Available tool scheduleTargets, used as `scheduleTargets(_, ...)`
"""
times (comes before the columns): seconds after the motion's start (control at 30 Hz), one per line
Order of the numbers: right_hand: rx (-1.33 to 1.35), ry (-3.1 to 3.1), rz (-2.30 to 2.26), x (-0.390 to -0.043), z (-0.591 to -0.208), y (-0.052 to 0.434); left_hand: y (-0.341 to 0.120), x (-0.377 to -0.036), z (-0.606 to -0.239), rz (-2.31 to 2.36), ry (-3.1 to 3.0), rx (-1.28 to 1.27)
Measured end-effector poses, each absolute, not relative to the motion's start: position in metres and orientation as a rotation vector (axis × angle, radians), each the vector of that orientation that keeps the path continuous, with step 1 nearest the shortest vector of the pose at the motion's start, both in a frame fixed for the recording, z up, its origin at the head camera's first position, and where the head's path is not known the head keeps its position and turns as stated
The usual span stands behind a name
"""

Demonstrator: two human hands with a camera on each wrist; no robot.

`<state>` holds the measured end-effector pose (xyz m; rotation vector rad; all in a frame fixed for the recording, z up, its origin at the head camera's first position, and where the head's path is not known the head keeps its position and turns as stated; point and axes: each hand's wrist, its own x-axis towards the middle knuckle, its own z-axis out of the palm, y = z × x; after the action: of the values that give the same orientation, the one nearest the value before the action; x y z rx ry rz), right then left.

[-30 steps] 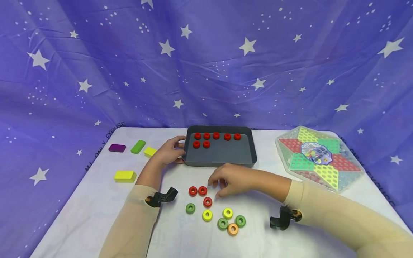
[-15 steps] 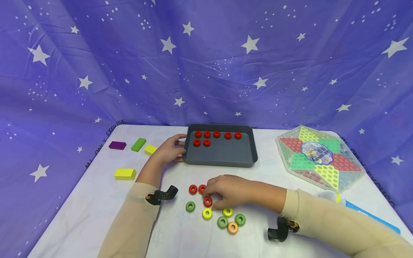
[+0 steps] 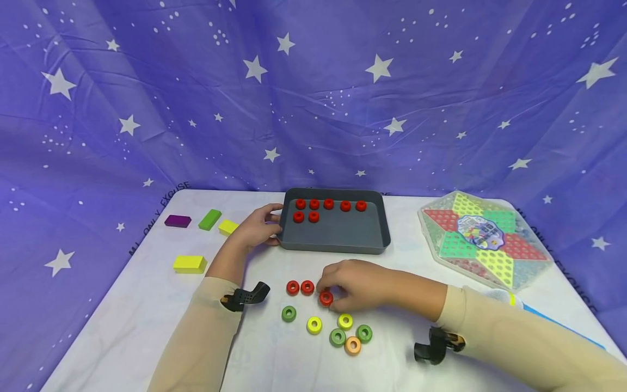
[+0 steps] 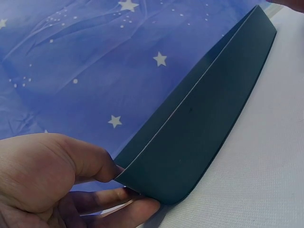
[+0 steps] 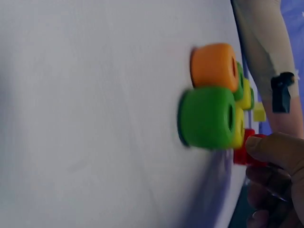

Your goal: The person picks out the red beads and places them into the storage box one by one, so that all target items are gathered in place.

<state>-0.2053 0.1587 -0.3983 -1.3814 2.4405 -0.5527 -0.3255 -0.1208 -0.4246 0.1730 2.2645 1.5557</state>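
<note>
While the head view is taking in the whole table [image 3: 147,326], the wrist views are showing only close detail.

Left wrist view: the left hand [image 4: 57,185] is gripping the near left corner of the dark tray [image 4: 199,137], thumb curled over the rim and fingers under the wall; its thin, smooth, matte wall is showing edge-on, which the head view cannot give.

Right wrist view: the right hand [image 5: 275,175] is pinching a red ring [image 5: 244,152] between thumb and fingertips, fingers curled close; orange and green rings are looming blurred in front.

Head view: the red ring [image 3: 325,298] is sitting near the table's middle, toward the front edge, just beside two more red rings [image 3: 300,287].

Shapes: the rings are thick, rounded, glossy beads with a centre hole; seven red ones are lying along the tray's far left.

Table's right edge: a hexagonal board game [image 3: 485,239] is lying flat.
</note>
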Motion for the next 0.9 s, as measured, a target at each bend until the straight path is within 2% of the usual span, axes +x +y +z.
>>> scheduleTargets(0.33, -1.304, 2.583, -0.565, -0.226, -0.367, 0.188, -0.121, -0.327, -0.426, 1.547, 2.279, 0.169)
scheduleTargets(0.9, -1.232, 2.609, -0.521, -0.307, -0.334, 0.209, -0.121, -0.326, -0.421, 1.557, 2.245, 0.183)
